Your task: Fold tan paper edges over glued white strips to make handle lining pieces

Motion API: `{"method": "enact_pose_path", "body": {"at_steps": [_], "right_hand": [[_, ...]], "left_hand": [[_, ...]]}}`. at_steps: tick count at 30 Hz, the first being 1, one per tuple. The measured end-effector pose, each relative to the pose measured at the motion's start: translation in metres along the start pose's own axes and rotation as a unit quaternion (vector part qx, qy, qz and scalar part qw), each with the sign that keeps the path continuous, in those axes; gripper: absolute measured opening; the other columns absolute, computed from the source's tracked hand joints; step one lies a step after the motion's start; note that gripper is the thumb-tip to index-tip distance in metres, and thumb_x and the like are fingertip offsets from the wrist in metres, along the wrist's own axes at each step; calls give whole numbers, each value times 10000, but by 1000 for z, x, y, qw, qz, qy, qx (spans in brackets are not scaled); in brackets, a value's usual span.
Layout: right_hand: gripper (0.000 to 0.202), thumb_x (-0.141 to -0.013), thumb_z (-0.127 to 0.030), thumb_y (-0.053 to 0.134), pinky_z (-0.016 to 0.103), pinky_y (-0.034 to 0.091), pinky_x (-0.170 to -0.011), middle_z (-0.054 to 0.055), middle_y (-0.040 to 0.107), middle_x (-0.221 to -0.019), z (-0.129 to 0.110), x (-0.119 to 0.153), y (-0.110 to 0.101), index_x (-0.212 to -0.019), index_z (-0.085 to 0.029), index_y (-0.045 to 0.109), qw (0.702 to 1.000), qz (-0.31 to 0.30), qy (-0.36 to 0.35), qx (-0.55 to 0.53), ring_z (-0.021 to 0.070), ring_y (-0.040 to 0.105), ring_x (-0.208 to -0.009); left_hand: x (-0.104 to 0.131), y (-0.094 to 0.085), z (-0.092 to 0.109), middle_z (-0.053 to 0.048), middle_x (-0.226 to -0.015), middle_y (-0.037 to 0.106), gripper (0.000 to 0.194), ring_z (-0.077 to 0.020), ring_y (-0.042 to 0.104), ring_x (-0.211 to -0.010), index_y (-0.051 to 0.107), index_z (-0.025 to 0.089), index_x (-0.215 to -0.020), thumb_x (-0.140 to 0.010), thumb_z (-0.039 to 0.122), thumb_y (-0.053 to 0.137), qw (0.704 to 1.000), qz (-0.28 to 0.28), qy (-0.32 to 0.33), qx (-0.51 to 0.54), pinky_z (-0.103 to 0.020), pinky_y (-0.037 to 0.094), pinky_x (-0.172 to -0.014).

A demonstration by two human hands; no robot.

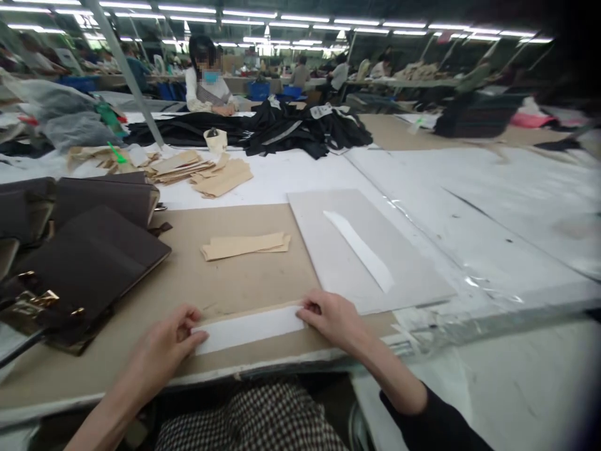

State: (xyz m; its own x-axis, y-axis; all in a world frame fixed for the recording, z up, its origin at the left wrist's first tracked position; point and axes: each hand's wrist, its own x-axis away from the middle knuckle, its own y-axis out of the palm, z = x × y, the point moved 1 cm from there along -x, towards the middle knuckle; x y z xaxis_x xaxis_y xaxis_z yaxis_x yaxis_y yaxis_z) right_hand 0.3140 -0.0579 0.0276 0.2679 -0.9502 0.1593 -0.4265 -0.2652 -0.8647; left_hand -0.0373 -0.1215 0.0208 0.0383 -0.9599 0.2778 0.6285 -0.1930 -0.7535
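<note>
A long white strip lies near the table's front edge, with a tan edge showing along its far side. My left hand pinches its left end between thumb and fingers. At the other end, my right hand grips the strip's right tip. Beyond the strip, a few tan strips overlap on the brown board. To the right, a curved white strip rests on a pale grey board.
Dark brown bags with gold-coloured hardware crowd the left side. Farther back are stacks of tan pieces, a small cream container and a heap of black pieces. A masked person sits across the table. A slanted metal pole rises at left.
</note>
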Motion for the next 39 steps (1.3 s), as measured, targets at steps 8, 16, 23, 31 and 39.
{"method": "enact_pose_path", "body": {"at_steps": [8,16,23,31,39], "right_hand": [[88,-883,-232,717,253,356,-623,-22,699,-788,0,2,1,-805,-213,679,1000,18,-7,-8,165,636,-744],[160,-886,-174,681,279,412,-630,48,630,-1034,1,7,9,-1023,-181,599,997,57,-55,-6,203,619,-828],[291,-907,-37,489,289,513,-651,85,539,-1183,6,7,25,-1031,-240,657,966,101,-235,22,222,592,-937],[349,-970,-64,431,432,568,-828,99,556,-1291,14,11,18,-1121,-264,674,962,60,-265,31,282,555,-1119],[329,-938,-108,475,500,464,-1044,92,554,-1320,2,5,-16,-1072,-243,744,961,0,-277,25,273,511,-1199]], "left_hand": [[-1,1,-1,45,-731,612,398,-184,568,-651,571,235,-1085,-856,559,596,1000,11,-2,-21,-272,379,-622],[8,-4,16,17,-822,611,235,-209,607,-744,555,238,-1093,-918,395,557,993,22,11,-113,-291,403,-666],[20,22,26,-56,-1120,635,320,-244,594,-1033,592,238,-1118,-915,43,440,921,115,289,-233,-377,494,-881],[29,41,17,-84,-1200,683,375,-246,596,-1128,622,167,-1217,-1000,90,326,847,197,396,-296,-385,522,-964],[31,43,7,-98,-1255,678,408,-246,603,-1169,630,164,-1265,-1004,109,322,825,203,401,-342,-375,547,-959]]}}
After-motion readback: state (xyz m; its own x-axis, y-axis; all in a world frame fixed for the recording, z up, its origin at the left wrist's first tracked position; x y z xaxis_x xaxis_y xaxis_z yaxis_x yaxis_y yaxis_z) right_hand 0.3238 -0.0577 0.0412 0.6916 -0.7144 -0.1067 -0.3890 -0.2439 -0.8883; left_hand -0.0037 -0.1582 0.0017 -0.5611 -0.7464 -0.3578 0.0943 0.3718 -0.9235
